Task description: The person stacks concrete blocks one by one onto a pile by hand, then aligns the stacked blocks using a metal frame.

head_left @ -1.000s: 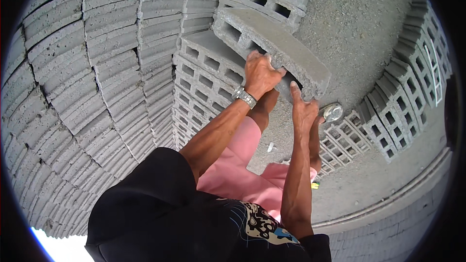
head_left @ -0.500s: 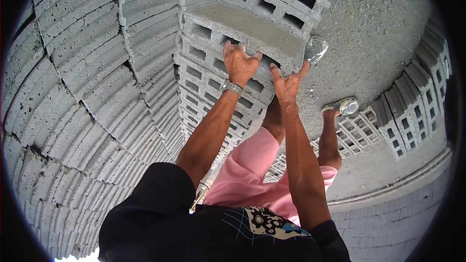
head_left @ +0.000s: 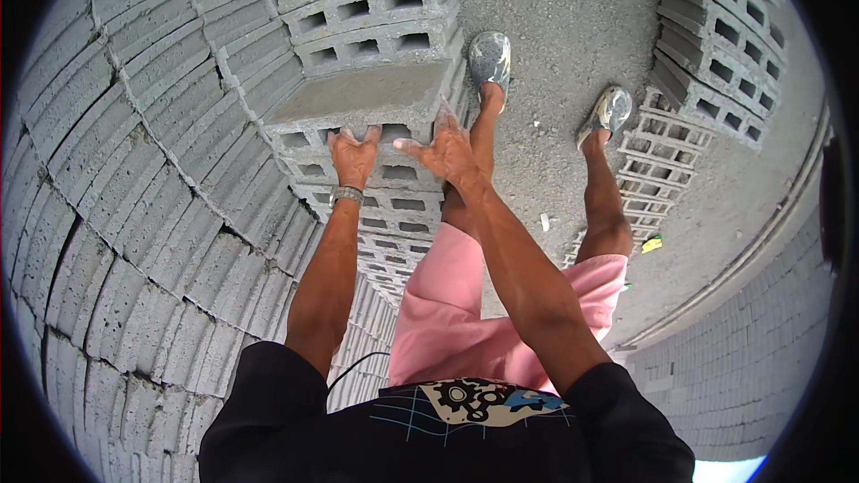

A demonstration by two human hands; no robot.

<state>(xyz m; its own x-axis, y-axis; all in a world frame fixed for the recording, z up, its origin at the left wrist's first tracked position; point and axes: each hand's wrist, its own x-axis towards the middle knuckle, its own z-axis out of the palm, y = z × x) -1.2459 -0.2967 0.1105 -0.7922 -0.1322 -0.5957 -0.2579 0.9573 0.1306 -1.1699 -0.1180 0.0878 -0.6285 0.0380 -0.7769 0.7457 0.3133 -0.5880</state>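
A grey hollow concrete block [head_left: 362, 97] lies on top of a stack of similar blocks [head_left: 400, 173], its smooth side up and its row of holes toward me. My left hand [head_left: 353, 159], with a metal-band watch [head_left: 347, 194] on the wrist, is closed on the block's near edge, its fingers curled at a hole. At the near right corner, my right hand [head_left: 450, 156] rests against the block with its fingers spread. Its thumb points left along the holes while a finger reaches up the block's right end. Some fingertips are hidden.
A tall wall of stacked blocks [head_left: 170, 241] rises on my left. More hollow blocks [head_left: 353, 9] stand beyond the top block. On the right are another block stack [head_left: 725, 54] and a lattice-like row of blocks [head_left: 662, 148]. My shod feet stand on gravelly ground [head_left: 555, 27].
The view has swung, so the block and hands appear farther left. Both hands remain at the block. My right hand has turned, its thumb now stretched toward my left hand.
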